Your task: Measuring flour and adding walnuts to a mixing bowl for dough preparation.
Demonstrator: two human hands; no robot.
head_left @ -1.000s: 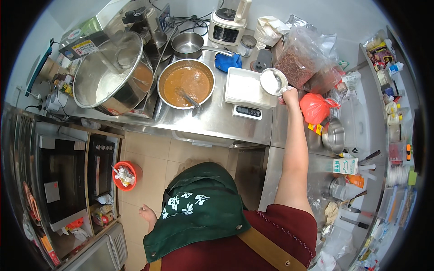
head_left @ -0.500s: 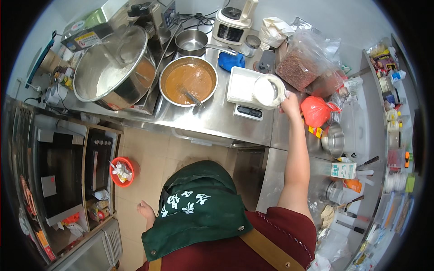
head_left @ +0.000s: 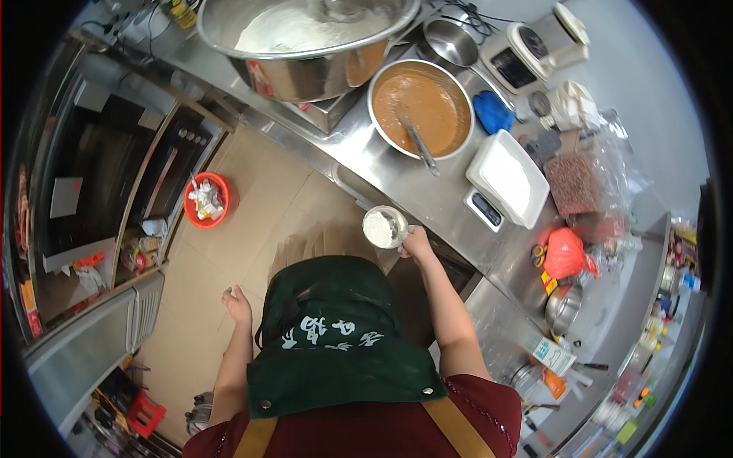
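My right hand [head_left: 416, 243] is closed round the handle of a measuring cup [head_left: 396, 227], with white powder lying inside it. The cup is held off the front edge of the steel counter. My left hand [head_left: 237, 305] hangs over the floor at my left side, fingers apart, holding nothing. On the counter, a white rectangular tub [head_left: 492, 145] with white powder in it rests on a kitchen scale [head_left: 484, 209]. Left of the tub stands a steel bowl of brown batter [head_left: 416, 99] with a metal utensil [head_left: 418, 141] leaning in it.
A large steel mixing bowl [head_left: 298, 75] of white powder stands at the far left of the counter. Behind the batter are a saucepan [head_left: 450, 43], a blue cloth [head_left: 493, 112] and a white appliance [head_left: 515, 57]. An orange-red bin [head_left: 200, 219] sits on the floor, left, near ovens [head_left: 95, 172].
My right hand has brought the cup from over the white tub back toward me and leftward, off the counter edge. The view has turned left. My left hand shows more fully.
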